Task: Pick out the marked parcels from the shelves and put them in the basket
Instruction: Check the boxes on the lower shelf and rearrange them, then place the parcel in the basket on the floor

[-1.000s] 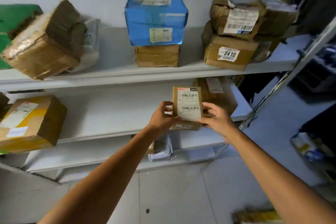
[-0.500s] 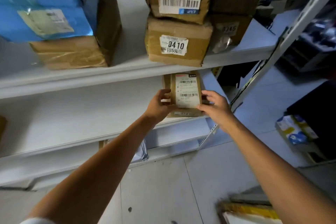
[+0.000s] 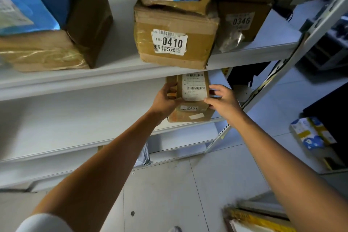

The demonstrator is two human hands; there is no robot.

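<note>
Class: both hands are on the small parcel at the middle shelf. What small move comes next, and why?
Probably draw the small parcel out toward the body: the left hand and right hand grip its sides, and the upper shelf sits close above, leaving little room to lift.

Both arms stretched forward, bare forearms converging. Left hand (image 3: 165,98) grips the small parcel (image 3: 194,88) by its left edge, thumb on front; right hand (image 3: 224,101) holds the right edge, fingers curled.

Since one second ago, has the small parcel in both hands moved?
Yes. The parcel went rightward and deeper over the middle shelf: before left of the 0410 box, now directly under it.
</note>
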